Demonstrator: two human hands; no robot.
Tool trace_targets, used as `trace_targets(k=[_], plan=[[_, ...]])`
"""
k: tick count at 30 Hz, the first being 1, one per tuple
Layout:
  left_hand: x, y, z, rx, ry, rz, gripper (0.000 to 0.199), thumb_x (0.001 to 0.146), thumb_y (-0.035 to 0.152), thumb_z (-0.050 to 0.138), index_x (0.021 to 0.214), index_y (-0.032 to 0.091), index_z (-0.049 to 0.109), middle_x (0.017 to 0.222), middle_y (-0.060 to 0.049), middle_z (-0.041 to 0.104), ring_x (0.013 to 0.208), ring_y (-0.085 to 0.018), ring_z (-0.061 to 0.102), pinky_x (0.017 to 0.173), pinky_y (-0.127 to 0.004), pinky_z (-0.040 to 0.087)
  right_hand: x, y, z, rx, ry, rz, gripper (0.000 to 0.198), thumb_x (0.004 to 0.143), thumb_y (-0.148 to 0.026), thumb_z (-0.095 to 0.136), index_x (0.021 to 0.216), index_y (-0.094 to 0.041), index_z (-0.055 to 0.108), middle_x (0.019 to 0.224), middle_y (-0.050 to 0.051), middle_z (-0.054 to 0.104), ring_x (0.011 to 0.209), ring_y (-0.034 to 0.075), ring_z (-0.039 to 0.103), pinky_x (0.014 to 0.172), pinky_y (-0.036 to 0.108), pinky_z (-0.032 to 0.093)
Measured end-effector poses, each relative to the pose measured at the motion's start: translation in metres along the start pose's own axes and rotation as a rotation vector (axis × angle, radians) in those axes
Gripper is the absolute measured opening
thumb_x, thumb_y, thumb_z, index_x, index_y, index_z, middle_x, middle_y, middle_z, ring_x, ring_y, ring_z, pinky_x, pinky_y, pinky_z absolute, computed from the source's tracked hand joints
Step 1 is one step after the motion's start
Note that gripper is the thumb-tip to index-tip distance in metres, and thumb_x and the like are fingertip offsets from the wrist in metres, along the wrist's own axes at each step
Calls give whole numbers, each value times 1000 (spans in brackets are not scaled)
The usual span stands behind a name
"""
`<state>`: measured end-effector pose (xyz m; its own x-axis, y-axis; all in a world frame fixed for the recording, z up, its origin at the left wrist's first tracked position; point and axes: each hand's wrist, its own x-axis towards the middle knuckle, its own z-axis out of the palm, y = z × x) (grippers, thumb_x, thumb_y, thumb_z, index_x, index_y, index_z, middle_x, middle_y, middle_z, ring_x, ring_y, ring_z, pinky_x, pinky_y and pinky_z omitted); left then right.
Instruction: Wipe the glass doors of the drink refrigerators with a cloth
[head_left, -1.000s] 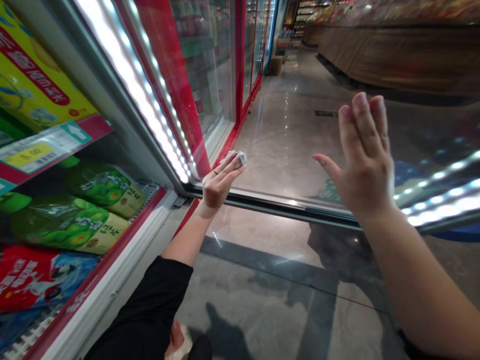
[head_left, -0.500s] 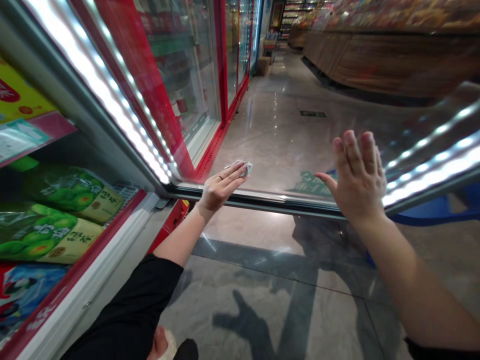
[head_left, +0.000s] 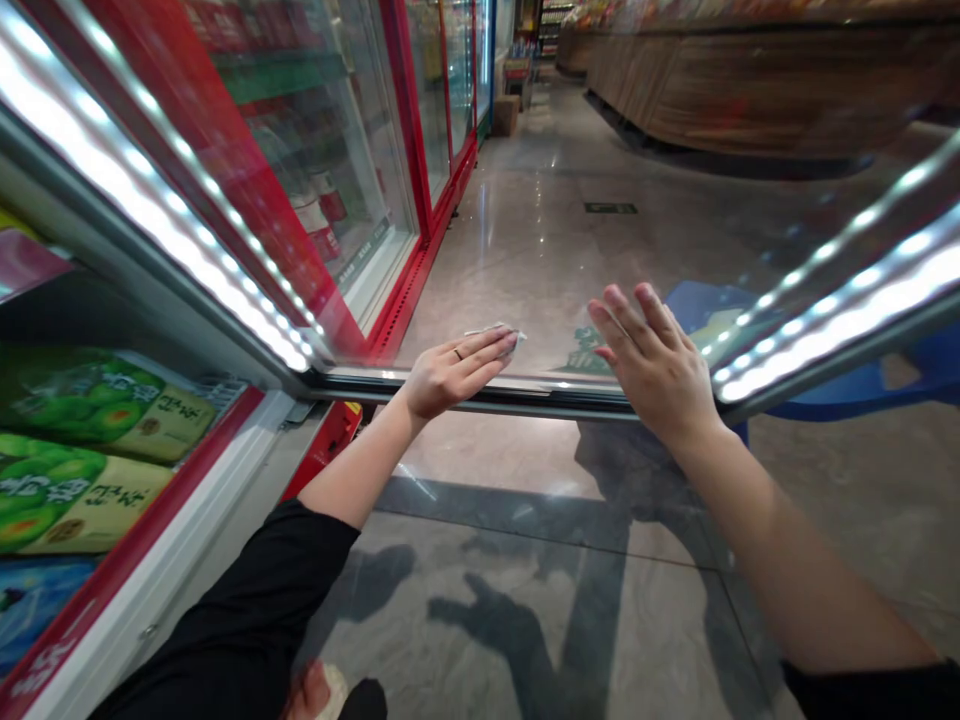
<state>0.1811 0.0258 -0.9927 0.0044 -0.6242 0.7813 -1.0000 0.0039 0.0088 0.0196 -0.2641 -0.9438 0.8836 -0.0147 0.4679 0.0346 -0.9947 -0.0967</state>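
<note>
The glass door (head_left: pixel 525 290) of a lit cooler stands swung out in front of me. Low on its pane, just above the dark bottom frame, my left hand (head_left: pixel 454 370) presses a crumpled white wipe (head_left: pixel 519 337) under its fingers. Most of the wipe is hidden by those fingers, and a dark ring sits on one of them. Further right, my right hand (head_left: pixel 660 370) is held flat with fingers stretched out near the lower right corner of the glass; nothing is in it. I cannot tell whether its palm touches the pane.
Green drink packs (head_left: pixel 82 490) fill the cooler shelf at left. Red-framed coolers (head_left: pixel 420 200) line the aisle beyond the glass. A blue plastic stool (head_left: pixel 847 385) stands at right, near the door's corner. A wood-panelled display counter (head_left: pixel 720 100) is further back.
My right hand has moved left, closer to my left hand. The left hand and the wipe have slid slightly right along the glass. The view has shifted a little.
</note>
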Motion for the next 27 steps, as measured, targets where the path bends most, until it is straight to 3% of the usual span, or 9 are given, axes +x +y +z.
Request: trace_targets(k=[4, 8, 12, 15, 18, 21, 24, 27], plan=[[-8, -2, -17, 118, -5, -32, 37, 111, 11, 61, 140, 29, 75, 152, -3, 75, 147, -22, 66, 126, -38, 59, -3, 9, -14, 33, -20, -12, 57, 114, -21, 39, 168, -34, 52, 178, -4, 51, 172, 26, 34, 141, 59, 35], [-27, -1, -20, 123, -43, -14, 33, 110, 11, 63, 134, 28, 78, 146, -3, 79, 141, -22, 72, 123, -37, 62, -14, 22, -31, 11, 13, 25, 59, 113, -18, 37, 168, -34, 53, 175, -3, 55, 170, 27, 39, 140, 63, 36], [1, 1, 7, 83, -147, 132, 27, 110, 11, 64, 126, 26, 80, 144, -3, 80, 138, -19, 74, 121, -32, 62, -23, 36, -34, 7, 76, 88, 57, 114, -19, 34, 164, -31, 58, 169, -1, 62, 168, 29, 44, 139, 67, 37], [34, 1, 20, 63, -229, 240, 27, 112, 11, 59, 125, 24, 79, 147, -4, 78, 140, -18, 73, 122, -31, 61, -27, 45, -32, 11, 75, 88, 58, 113, -19, 36, 166, -32, 57, 173, -2, 58, 169, 28, 41, 140, 64, 37], [46, 1, 15, 61, -256, 261, 31, 112, 11, 57, 132, 24, 77, 152, -5, 75, 146, -20, 68, 124, -34, 59, -35, 57, -32, -56, 112, 64, 62, 114, -15, 38, 172, -32, 47, 178, 0, 51, 171, 30, 37, 140, 63, 37], [39, 5, 12, 148, -223, 248, 39, 112, 7, 56, 145, 23, 71, 154, -6, 74, 150, -21, 64, 125, -37, 59, -49, 70, -33, -125, 211, -18, 70, 115, -12, 37, 180, -36, 25, 180, 2, 46, 170, 31, 38, 138, 59, 42], [39, 15, 31, 198, -221, 320, 44, 111, 4, 55, 153, 14, 65, 151, -11, 75, 148, -22, 66, 125, -36, 60, -62, 78, -30, -126, 258, -96, 81, 115, -9, 39, 181, -42, 6, 182, 2, 42, 167, 31, 42, 134, 51, 49], [61, 24, 62, 168, -263, 438, 37, 111, 6, 55, 145, 10, 71, 147, -13, 77, 144, -21, 71, 122, -34, 61, -66, 80, -27, -105, 282, -113, 85, 115, -8, 40, 179, -45, 0, 182, 0, 42, 165, 31, 46, 132, 48, 52]])
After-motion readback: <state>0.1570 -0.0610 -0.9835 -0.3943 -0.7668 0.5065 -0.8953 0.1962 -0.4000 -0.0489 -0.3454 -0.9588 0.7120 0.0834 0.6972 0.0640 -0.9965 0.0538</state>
